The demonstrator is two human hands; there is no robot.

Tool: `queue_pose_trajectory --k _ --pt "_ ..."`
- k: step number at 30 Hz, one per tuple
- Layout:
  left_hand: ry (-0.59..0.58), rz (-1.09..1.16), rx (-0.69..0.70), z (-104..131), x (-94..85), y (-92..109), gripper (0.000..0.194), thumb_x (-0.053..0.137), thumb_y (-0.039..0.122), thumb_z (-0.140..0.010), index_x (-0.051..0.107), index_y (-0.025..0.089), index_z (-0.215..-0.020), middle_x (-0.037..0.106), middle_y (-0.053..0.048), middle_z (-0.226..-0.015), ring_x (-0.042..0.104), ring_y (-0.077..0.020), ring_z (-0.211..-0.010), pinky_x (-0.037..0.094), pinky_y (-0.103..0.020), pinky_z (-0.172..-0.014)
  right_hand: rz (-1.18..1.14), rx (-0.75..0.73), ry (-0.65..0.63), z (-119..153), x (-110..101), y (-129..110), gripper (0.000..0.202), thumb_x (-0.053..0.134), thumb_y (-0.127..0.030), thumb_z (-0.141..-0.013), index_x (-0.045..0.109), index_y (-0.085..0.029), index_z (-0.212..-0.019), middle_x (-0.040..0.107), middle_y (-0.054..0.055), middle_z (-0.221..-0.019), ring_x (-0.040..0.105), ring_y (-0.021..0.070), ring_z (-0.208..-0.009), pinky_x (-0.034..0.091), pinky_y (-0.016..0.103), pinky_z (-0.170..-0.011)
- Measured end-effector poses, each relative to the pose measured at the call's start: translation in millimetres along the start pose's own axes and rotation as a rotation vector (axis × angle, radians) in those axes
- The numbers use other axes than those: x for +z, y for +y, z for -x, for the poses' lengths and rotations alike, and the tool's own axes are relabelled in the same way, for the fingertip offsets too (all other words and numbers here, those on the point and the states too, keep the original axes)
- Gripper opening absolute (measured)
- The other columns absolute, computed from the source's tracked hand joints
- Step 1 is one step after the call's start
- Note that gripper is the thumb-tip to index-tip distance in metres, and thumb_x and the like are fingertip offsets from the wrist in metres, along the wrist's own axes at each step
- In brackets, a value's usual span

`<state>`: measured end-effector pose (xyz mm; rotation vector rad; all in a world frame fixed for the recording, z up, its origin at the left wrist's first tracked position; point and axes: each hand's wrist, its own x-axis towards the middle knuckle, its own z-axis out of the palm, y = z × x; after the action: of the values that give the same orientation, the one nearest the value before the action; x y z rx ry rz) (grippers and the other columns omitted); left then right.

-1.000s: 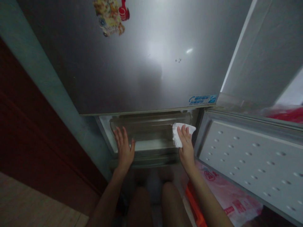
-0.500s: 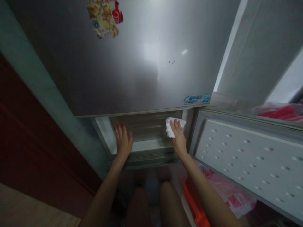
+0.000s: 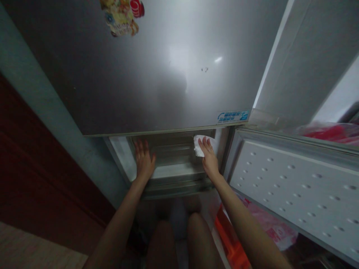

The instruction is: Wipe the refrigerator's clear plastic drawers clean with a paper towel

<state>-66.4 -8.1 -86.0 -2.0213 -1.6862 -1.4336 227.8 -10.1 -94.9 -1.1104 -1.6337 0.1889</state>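
Note:
My right hand (image 3: pixel 209 158) presses a folded white tissue (image 3: pixel 198 146) under its fingers, inside the lower compartment (image 3: pixel 179 170) of a fridge near its right wall. My left hand (image 3: pixel 144 160) is at the left side of the same compartment, fingers spread and holding nothing; I cannot tell whether its fingertips touch the inside. The lower door (image 3: pixel 288 183), with a dimpled inner panel, stands open to the right. Above both hands the grey upper door (image 3: pixel 157 82) is closed, and its lower edge hides the top of the compartment.
Below the open door are an orange plastic container (image 3: pixel 231 241) and a pink-and-white plastic bag (image 3: pixel 276 224). A red item in clear plastic (image 3: pixel 328 131) lies behind the door. At left stand a wall (image 3: pixel 70 112) and a dark red panel (image 3: pixel 42 164).
The right hand and the tissue have shifted slightly up and to the left in the view. My left hand has also moved a little upward; the camera view has tilted slightly.

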Motion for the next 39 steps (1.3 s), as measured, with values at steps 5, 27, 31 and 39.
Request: queue_pose_trajectory --k 5,27,31,39 --pt "0.007 0.151 -0.056 0.4 -13.7 5.9 0.069 0.055 0.025 -0.088 0.033 0.012 -0.152 0.013 -0.018 -0.165 -0.001 -0.03 -0.154 0.004 -0.055 -0.122 -0.246 0.081 0.014 9.0 -18.6 -22.1 0.083 0.039 0.009 -0.066 0.056 -0.03 -0.137 0.044 -0.003 -0.154 0.03 0.0171 -0.148 0.012 0.047 -0.125" --pt "0.031 1.522 -1.125 33.4 33.4 16.9 0.016 0.049 0.011 -0.093 0.064 0.012 -0.097 0.069 -0.008 -0.111 0.067 -0.0174 -0.106 0.056 -0.036 -0.091 -1.499 0.819 0.289 22.9 76.2 -10.3 0.031 0.07 -0.036 -0.085 0.066 -0.019 -0.112 0.079 0.002 -0.1 0.072 0.017 -0.102 0.053 0.036 -0.103" --pt "0.068 1.552 -1.103 30.2 32.2 20.0 0.02 0.049 0.009 -0.093 0.065 0.014 -0.104 0.069 -0.007 -0.115 0.067 -0.017 -0.107 0.055 -0.035 -0.093 -1.499 0.835 0.301 22.3 75.7 -8.3 0.032 0.069 -0.033 -0.087 0.065 -0.019 -0.115 0.079 0.002 -0.1 0.073 0.0171 -0.098 0.054 0.038 -0.101" --pt "0.11 1.494 -1.069 27.1 31.9 22.2 0.011 0.058 0.017 -0.093 0.066 0.012 -0.098 0.07 -0.008 -0.115 0.068 -0.0184 -0.105 0.054 -0.038 -0.094 -1.492 0.848 0.309 26.6 76.2 -7.0 0.027 0.062 -0.029 -0.094 0.064 -0.015 -0.117 0.078 0.005 -0.1 0.074 0.0178 -0.092 0.056 0.046 -0.096"
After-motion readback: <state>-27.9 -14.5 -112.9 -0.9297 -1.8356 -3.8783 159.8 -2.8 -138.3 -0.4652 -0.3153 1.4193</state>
